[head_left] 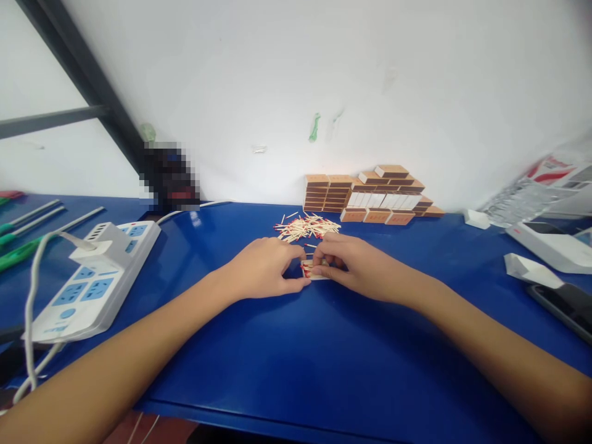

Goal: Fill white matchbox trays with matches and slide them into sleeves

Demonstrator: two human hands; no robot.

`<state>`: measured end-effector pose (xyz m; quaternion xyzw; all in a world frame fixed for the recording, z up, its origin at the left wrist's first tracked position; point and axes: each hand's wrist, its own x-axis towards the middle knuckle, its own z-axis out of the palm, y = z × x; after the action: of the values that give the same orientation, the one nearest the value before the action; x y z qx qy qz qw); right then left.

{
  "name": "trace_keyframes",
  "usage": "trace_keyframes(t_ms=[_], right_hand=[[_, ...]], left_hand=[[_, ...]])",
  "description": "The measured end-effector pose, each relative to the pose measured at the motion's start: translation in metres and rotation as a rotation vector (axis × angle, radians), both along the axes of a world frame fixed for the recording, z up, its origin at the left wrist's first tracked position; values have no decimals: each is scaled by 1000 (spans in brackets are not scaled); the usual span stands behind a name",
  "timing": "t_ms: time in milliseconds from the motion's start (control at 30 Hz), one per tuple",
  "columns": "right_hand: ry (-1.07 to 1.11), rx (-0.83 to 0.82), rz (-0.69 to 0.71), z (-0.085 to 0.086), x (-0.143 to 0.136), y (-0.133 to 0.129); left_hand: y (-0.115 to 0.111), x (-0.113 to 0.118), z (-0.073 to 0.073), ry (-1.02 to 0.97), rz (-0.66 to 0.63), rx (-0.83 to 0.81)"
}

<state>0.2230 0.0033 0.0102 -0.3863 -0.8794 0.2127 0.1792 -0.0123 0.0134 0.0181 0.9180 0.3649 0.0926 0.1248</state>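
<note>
left hand (266,269): half open and curved, thumb and finger apart at the left end of the little box tray (317,278); i cannot tell if it grips.
right hand (358,265): fingers bent in, thumb close to them, over the tray; i cannot tell if it pinches a match.
little box tray: on the blue table (287,364), between the hands, with red-tipped matches inside.
match pile (305,228): just behind the hands.
matchboxes (327,192): stacked near the white wall (259,86).
</note>
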Motion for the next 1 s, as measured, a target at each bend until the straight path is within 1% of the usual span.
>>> trace_keyframes(t_ms=[233,367,500,600,667,800,1000], right_hand=[[23,17,-12,3,-4,-4],[50,42,-29,1,-10,-8],[39,94,50,2,-13,-13],[-41,126,91,4,-13,-15],[-66,139,76,6,-12,-15],[30,163,32,6,-10,-13],[25,81,97,6,-5,-10]], left_hand=[[0,0,2,8,0,9],[0,0,1,-21,-14,3],[2,1,1,-47,-2,-9],[2,1,1,-54,-7,-34],[2,1,1,-51,-5,-48],[2,0,0,-62,-6,-42],[2,0,0,-61,-15,-46]])
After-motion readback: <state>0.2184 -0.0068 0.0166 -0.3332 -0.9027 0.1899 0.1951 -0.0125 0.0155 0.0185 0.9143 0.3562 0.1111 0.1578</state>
